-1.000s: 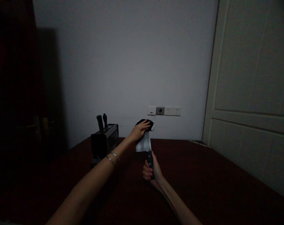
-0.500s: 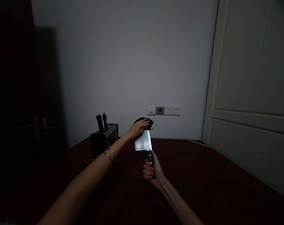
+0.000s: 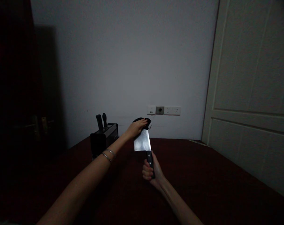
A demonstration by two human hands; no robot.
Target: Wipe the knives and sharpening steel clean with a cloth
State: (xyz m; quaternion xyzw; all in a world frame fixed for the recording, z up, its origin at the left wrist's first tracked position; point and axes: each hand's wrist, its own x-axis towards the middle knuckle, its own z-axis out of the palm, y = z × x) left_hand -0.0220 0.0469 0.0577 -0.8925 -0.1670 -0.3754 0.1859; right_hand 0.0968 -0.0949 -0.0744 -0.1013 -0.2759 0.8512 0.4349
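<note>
My right hand is wrapped round the black riveted handle of a cleaver. Its broad shiny blade points up and away from me, above the dark red table. Across the far end of the blade, my left hand presses a black cloth with a white edge, its fingers laid over the fabric. The cloth and hand hide the blade's far end. Two bracelets circle my left wrist.
A dark knife block stands on the table to the left, with two black handles sticking up. Behind is a grey wall with a row of sockets. A pale panelled door is on the right.
My left hand and the cloth have shifted slightly left along the blade's far end. The cleaver and my right hand have moved very slightly left too.
</note>
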